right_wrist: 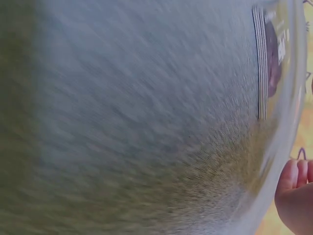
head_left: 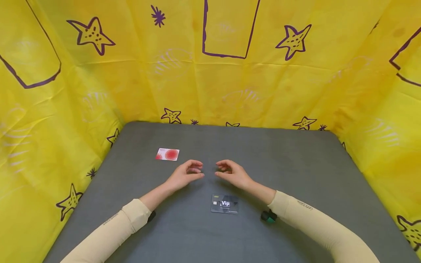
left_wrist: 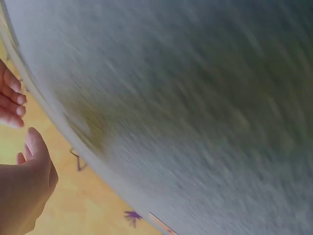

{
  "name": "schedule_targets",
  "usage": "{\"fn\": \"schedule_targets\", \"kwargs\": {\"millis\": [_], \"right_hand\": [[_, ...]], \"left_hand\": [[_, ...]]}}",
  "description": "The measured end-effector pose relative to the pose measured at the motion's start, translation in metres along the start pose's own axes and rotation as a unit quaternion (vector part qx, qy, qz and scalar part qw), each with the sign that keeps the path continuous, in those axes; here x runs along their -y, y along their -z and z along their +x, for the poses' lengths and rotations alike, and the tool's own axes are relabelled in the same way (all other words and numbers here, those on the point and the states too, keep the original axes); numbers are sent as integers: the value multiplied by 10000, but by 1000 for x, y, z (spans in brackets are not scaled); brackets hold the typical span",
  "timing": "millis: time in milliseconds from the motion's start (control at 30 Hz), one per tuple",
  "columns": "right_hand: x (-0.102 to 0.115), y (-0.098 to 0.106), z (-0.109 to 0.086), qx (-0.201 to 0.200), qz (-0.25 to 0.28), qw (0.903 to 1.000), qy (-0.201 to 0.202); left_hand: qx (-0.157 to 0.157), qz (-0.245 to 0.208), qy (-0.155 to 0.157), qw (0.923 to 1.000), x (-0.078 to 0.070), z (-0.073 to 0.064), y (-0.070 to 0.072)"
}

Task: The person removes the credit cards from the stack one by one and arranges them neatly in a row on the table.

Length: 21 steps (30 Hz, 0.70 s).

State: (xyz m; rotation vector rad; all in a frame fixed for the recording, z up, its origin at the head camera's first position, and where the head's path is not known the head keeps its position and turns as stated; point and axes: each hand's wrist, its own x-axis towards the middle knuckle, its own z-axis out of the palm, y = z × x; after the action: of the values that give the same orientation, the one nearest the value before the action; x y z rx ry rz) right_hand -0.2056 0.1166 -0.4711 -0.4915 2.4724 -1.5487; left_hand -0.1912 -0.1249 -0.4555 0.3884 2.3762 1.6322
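Note:
My left hand and right hand face each other over the middle of the table, fingers loosely bent, a small gap between the fingertips. Neither holds anything. A dark card printed "Vip" with a chip lies flat on the near side of the hands, below the gap. Beyond the left hand, to its left, is a white card with red circles. In the left wrist view the left hand shows at the edge; in the right wrist view the right hand appears at the lower right corner.
Yellow cloth walls with purple star drawings enclose the grey table at the back and both sides. Dark devices sit under both wrists, the right one more visible. Both wrist views are mostly blurred grey tabletop.

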Motion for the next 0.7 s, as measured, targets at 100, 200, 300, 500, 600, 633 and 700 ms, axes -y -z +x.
{"fn": "schedule_targets", "kwargs": {"millis": [100,200,300,500,600,633,700], "right_hand": [[-2,3,-10,1,78,10000,9],[-2,6,-20,55,92,9999,81],[-2,9,-32,125,123,9998,65],[-8,14,-49,85,157,9998,-5],[-11,15,-56,73,159,9998,48],[-11,15,-59,76,175,9998,83],[-13,15,-64,80,179,9996,179]], "left_hand": [[87,-67,-17,9999,-3,-5,-8],[164,-156,-32,9997,-5,-9,-16],[274,-196,-53,9994,-7,-14,-22],[411,-170,-20,9990,-10,-22,-30],[503,-220,11,9985,-11,-26,-33],[535,-234,13,9983,-10,-27,-34],[593,-237,-61,9979,-10,-29,-36]]}}
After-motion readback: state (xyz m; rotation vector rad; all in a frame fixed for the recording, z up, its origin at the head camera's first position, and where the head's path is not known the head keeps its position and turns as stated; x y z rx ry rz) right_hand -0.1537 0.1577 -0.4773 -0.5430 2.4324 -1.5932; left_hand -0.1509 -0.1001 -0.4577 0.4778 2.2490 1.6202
